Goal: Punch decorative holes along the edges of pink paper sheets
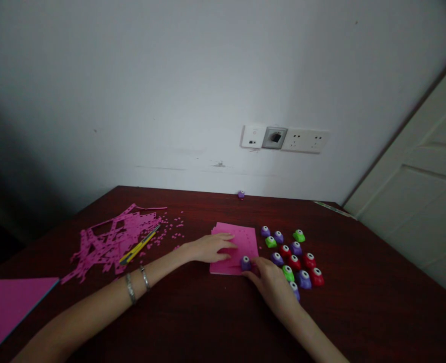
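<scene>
A small stack of pink paper (241,239) lies on the dark red-brown table. My left hand (212,247) rests on its left part with the fingers spread flat. Little punched holes show along the paper's upper and right side. At the lower right edge of the stack, my right hand (273,282) has its thumb and fingers around a purple paper punch (245,262). Whether the paper's edge sits inside the punch slot I cannot tell. To the right of that hand stand several more punches, among them a red punch (317,276) and a green punch (299,235).
Pink paper strips (120,237) with punched holes lie heaped on the left, with a yellow utility knife (139,245) and tiny cut-outs beside them. A larger pink sheet (14,307) lies at the near left. Another purple punch (241,194) stands at the back edge by the wall.
</scene>
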`<state>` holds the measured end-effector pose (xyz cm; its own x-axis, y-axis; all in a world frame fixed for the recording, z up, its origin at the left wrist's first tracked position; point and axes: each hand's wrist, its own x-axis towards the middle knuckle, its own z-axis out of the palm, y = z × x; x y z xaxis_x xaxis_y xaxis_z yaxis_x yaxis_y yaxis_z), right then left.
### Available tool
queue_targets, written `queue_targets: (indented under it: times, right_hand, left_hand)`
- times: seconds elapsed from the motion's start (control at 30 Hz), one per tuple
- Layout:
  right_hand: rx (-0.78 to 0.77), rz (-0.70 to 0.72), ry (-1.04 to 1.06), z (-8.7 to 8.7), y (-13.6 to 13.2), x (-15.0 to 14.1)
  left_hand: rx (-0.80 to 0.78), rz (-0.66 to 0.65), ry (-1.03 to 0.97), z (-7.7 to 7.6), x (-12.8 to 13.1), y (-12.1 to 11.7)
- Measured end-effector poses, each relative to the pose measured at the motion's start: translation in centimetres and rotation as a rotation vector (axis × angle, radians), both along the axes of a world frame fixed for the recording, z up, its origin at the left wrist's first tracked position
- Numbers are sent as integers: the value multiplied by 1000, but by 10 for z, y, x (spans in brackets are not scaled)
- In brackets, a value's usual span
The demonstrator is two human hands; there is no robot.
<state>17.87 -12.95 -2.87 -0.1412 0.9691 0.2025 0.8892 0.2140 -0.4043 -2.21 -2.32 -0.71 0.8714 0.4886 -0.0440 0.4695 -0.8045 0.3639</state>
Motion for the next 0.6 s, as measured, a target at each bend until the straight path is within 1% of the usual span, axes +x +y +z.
queue_targets:
  times: [0.2,0.3,0.37,0.43,0.5,0.53,0.6]
  right_hand:
    - [16,6,22,-3,0,0]
    - [18,6,42,-1,2,4]
    - [-10,-13,87,5,5,10]
    - [-79,-26,160,13,11,17]
    - [-188,0,247,21,20,24]
    - [-258,17,291,25,25,27]
    - [-418,57,343,32,35,30]
  left_hand:
    - [-30,-7,-32,-1,2,4]
    - [-53,-16,-114,-1,4,6]
    - [-61,13,-206,0,7,9]
    - [-63,101,-299,2,9,14]
    - [-99,209,-353,7,12,19]
    - [-146,248,-357,10,13,22]
    - [-309,272,-318,15,15,26]
